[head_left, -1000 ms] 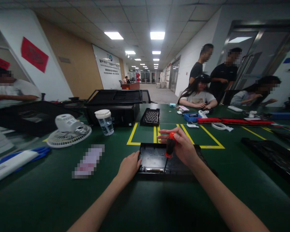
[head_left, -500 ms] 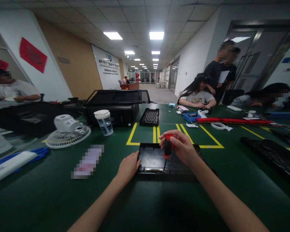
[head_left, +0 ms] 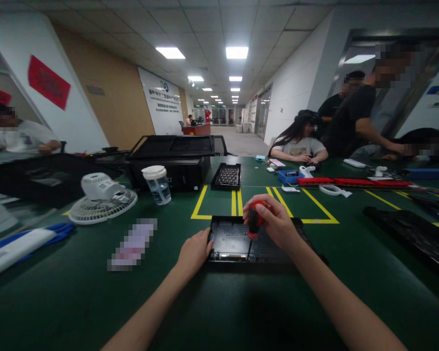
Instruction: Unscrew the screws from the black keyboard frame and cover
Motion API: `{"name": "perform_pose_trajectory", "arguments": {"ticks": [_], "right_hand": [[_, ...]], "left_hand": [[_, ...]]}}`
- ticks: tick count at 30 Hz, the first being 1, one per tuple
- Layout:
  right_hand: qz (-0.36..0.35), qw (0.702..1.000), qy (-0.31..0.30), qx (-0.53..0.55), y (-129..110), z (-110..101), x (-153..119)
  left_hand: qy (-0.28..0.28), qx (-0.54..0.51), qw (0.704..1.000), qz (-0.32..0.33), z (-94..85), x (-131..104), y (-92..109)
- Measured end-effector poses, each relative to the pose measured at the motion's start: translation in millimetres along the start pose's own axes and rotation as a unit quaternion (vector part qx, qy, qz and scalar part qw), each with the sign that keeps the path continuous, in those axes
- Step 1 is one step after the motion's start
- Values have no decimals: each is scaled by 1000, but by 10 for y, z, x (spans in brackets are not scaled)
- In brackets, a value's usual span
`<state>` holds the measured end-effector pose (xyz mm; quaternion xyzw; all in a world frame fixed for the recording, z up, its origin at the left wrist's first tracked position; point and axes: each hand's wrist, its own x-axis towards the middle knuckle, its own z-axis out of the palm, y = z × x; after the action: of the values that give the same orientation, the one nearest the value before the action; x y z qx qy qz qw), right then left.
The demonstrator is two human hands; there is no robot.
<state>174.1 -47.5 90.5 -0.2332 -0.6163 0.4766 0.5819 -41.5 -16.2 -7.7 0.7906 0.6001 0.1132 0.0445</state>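
A black rectangular panel [head_left: 227,239] with raised edges lies flat on the green table [head_left: 175,312]. My left hand [head_left: 195,251] grips its left edge, fingers wrapped over the rim. Closed around a red and black screwdriver [head_left: 254,222], my right hand [head_left: 272,219] is above the middle of the panel. The screwdriver stands nearly upright, its shaft pointing down onto the panel; the exact spot under its tip is too small to make out.
Beyond the panel are a small black tray [head_left: 227,176], a lidded cup [head_left: 157,185] and a black case [head_left: 171,175]. A white fan [head_left: 102,200] lies left, a black part [head_left: 409,239] right. People sit and stand around the table's far side.
My right hand has shifted very slightly with the screwdriver; my left hand and the panel stay put. At the back right, a standing person has moved right and leans over the table.
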Motion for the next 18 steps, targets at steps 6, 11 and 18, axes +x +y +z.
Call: {"name": "perform_pose_trajectory", "arguments": {"ticks": [6, 11, 18], "right_hand": [[-7, 999, 19, -36, 12, -9, 10], [-13, 998, 29, -48, 30, -8, 24], [-22, 996, 43, -75, 48, 0, -1]], "left_hand": [[7, -2, 1000, 3, 4, -1, -7], [15, 2, 1000, 10, 32, 9, -34], [17, 2, 1000, 18, 39, 7, -41]]}}
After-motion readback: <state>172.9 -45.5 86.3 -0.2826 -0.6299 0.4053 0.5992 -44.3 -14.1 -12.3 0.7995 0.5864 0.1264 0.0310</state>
